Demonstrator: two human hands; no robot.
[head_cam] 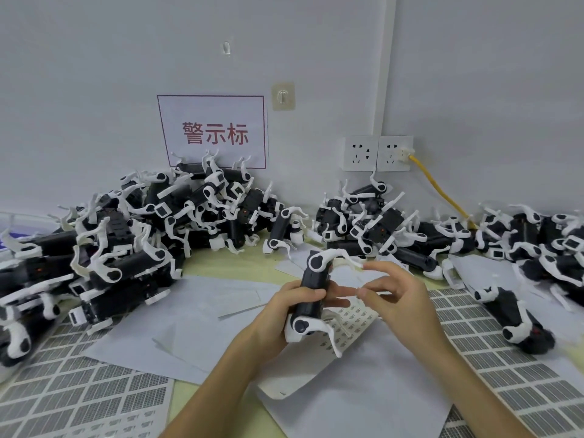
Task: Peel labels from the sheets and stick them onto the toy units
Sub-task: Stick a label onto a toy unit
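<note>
My left hand (286,306) grips a black toy unit (313,286) with white legs, held upright above the table's middle. My right hand (398,294) hovers just right of the unit, thumb and forefinger pinched together near its side; whether a small label sits between them I cannot tell. A partly used label sheet (350,324) lies under the hands. Full label sheets lie at the lower left (79,393) and the right (505,352).
Big heaps of black-and-white toy units cover the table's left (126,235), back middle (363,222) and right (543,241). One unit (518,317) lies on the right sheet. Blank backing papers (196,317) are scattered around. Wall sockets with a yellow cable (439,188) stand behind.
</note>
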